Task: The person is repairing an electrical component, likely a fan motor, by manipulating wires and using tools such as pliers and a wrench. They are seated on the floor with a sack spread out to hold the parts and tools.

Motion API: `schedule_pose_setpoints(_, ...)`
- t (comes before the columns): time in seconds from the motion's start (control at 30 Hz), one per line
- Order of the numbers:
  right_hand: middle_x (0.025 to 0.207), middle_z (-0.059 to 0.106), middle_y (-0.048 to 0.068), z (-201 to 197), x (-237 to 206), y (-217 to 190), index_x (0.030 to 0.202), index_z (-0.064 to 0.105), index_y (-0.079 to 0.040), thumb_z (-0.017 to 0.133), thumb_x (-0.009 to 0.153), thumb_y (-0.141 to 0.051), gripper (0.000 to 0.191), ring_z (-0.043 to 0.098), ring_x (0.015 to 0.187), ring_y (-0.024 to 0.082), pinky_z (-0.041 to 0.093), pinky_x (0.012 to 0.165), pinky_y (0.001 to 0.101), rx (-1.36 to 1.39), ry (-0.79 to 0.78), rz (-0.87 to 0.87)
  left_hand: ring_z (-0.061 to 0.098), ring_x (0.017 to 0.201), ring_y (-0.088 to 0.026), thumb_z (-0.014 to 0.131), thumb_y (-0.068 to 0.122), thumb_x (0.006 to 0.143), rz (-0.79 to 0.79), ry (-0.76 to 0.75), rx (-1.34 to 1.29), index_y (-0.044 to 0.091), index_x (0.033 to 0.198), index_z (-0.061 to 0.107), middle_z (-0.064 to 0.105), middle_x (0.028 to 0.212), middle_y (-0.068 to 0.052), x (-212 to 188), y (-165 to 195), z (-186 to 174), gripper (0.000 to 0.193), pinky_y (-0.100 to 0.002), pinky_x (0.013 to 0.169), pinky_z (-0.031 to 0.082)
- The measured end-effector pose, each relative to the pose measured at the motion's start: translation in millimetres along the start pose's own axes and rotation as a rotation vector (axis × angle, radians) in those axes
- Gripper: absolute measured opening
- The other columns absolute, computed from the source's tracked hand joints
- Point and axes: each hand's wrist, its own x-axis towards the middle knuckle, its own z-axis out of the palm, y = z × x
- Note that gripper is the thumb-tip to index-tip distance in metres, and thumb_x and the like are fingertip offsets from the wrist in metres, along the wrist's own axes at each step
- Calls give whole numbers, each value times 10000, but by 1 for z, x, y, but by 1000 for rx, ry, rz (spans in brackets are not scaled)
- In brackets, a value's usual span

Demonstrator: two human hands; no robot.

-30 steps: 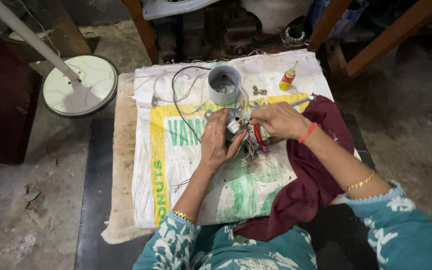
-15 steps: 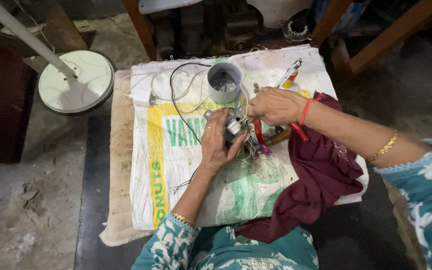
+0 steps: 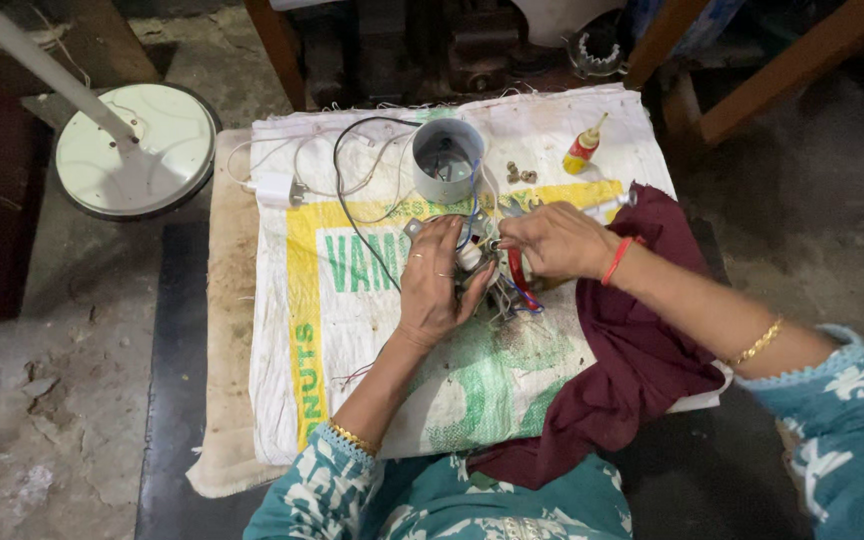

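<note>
My left hand [image 3: 435, 288] grips a small metal electrical part [image 3: 479, 262] with loose blue, red and white wires, held over a printed white sack [image 3: 352, 340]. My right hand [image 3: 552, 240] is closed on a thin screwdriver with a pale handle [image 3: 614, 205]. Its tip points left and meets the part between my two hands. A red-handled tool [image 3: 518, 277] lies just under my right hand. A maroon cloth [image 3: 642, 350] is draped under my right forearm.
A grey open cylinder [image 3: 447, 160] stands beyond my hands, with small nuts [image 3: 519, 173] and a yellow and red squeeze bottle [image 3: 582, 150] to its right. A white plug [image 3: 277, 190] with cables lies at the left. A round white stand base [image 3: 142, 150] sits on the floor.
My right hand rose off the part holding the screwdriver, then came back down. It now holds the tip against the part. My left hand kept its grip.
</note>
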Motion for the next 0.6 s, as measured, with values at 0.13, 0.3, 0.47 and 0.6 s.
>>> schedule_pose_setpoints(0.13,729,640,219,18,-11,-18,916,628,-65,579,955,-174,125,635,710,435,478,654,525,67,119,224,558,1303,-448,820,212,894,16,-11,26,-71,1454,412,558,1388,-274,1,-2,1,748,-529,1161,432)
schedule_pose_setpoints(0.3,755,646,251,51,-18,-38,900,622,-18,525,1010,-200,234,642,734,456,479,667,538,147,320,444,553,1311,-448,821,217,903,42,10,35,-85,1458,398,553,1398,-273,0,-3,3,760,-528,1169,430)
schedule_pose_setpoints(0.47,716,599,248,82,-12,-35,813,610,30,495,1043,-204,349,600,673,429,456,673,503,304,504,499,564,1271,-454,822,214,887,10,-2,28,-103,1479,378,556,1360,-283,0,-5,4,805,-519,1146,446)
schedule_pose_setpoints(0.6,691,562,236,93,-7,-36,832,596,52,497,1099,-246,412,544,644,382,430,663,472,369,577,547,568,1235,-461,831,229,869,2,31,12,-113,1487,345,554,1328,-304,2,-4,4,857,-500,1107,463)
